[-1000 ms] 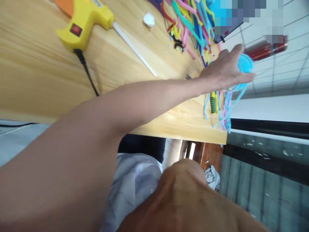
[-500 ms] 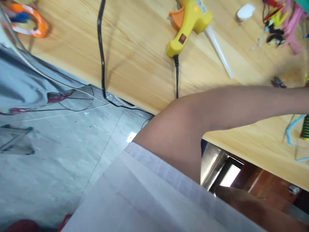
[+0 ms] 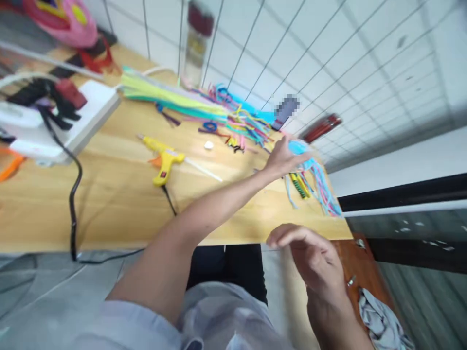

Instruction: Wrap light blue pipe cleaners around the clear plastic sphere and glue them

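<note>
My left hand (image 3: 282, 158) reaches far across the wooden table (image 3: 120, 214) and is closed on a light-blue fuzzy piece (image 3: 299, 147) made of pipe cleaners. Blue and pink strands (image 3: 321, 187) trail from it toward the table's right end. My right hand (image 3: 310, 257) hovers in front of the table's near edge, fingers curled loosely, with nothing visible in it. A yellow glue gun (image 3: 165, 160) lies mid-table with a white glue stick (image 3: 202, 170) beside it.
A heap of colored pipe cleaners (image 3: 204, 109) lies at the back. A white power strip (image 3: 58, 121) with black plugs and a cable (image 3: 73, 194) sits at the left. A green-and-yellow tool (image 3: 299, 185) lies near the strands. A bottle (image 3: 195, 43) stands at the tiled wall.
The view has swung up and back, now taking in the whole table. My left hand still holds the blue piece at the far right; my right hand has risen with fingers spread looser.
</note>
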`<control>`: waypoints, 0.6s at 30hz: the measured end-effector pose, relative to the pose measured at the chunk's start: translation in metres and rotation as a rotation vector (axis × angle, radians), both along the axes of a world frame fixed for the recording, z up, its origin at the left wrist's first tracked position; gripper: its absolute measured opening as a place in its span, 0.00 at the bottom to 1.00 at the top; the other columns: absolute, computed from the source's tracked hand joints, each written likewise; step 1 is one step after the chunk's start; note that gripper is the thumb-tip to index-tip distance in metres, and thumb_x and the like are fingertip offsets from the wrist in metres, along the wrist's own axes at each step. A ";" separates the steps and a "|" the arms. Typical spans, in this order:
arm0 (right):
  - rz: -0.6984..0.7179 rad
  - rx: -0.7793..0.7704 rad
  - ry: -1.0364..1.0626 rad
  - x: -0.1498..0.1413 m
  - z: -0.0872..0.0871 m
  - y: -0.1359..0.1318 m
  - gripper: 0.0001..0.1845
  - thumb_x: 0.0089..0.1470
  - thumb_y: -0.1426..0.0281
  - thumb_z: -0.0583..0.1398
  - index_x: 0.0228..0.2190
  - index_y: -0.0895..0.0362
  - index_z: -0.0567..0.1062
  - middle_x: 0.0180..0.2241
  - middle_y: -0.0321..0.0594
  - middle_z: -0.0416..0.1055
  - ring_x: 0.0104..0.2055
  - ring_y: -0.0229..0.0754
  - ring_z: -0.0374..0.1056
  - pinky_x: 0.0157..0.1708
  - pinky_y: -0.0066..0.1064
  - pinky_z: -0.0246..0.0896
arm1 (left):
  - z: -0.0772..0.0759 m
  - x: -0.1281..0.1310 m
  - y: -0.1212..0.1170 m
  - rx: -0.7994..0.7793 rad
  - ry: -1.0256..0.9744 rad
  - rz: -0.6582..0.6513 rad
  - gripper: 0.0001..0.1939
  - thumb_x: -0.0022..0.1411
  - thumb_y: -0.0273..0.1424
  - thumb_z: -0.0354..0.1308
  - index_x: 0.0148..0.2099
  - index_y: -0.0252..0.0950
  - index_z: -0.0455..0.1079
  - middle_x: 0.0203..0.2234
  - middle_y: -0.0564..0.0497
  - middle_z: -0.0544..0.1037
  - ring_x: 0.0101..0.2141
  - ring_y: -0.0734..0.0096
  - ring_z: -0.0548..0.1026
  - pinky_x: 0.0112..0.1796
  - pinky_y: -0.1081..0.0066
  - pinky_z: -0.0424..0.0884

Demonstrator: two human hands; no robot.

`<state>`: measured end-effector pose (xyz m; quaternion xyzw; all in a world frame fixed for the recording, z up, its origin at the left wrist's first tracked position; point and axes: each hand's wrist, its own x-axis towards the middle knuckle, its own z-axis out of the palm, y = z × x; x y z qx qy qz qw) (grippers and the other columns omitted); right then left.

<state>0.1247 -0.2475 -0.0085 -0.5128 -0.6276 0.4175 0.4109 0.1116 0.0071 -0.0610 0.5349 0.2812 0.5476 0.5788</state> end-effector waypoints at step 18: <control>-0.348 0.450 -0.539 0.110 0.080 0.153 0.10 0.63 0.58 0.67 0.39 0.52 0.81 0.39 0.42 0.86 0.41 0.51 0.81 0.44 0.43 0.73 | 0.057 -0.041 -0.005 0.023 -0.100 0.005 0.33 0.52 0.46 0.77 0.54 0.40 0.68 0.43 0.50 0.79 0.40 0.65 0.78 0.44 0.66 0.74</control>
